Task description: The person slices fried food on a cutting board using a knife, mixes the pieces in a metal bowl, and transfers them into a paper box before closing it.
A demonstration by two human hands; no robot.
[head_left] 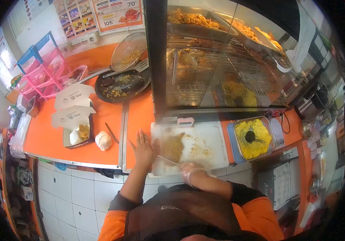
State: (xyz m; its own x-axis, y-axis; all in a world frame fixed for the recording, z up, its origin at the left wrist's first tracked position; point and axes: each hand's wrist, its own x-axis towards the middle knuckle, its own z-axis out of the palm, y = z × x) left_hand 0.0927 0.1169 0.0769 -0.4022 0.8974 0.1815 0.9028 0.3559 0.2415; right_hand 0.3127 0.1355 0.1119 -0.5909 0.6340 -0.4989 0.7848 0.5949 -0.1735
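A white cutting board (216,138) lies on the orange counter, with brown crumbly food (175,146) and scattered bits on it. My left hand (143,148) is bare, its fingers spread beside the board's left edge, holding nothing. My right hand (190,170), in a clear plastic glove and blurred by motion, is closed at the board's front edge. From it a thin, light-coloured blade or stick (168,160) reaches left toward my left hand; most of the grip is hidden.
An open box (78,144) with white and brown food, a crumpled white ball (103,140) and a black pan (122,86) are left. A tray of yellow food (253,138) stands right. The glass display case (220,72) rises behind the board.
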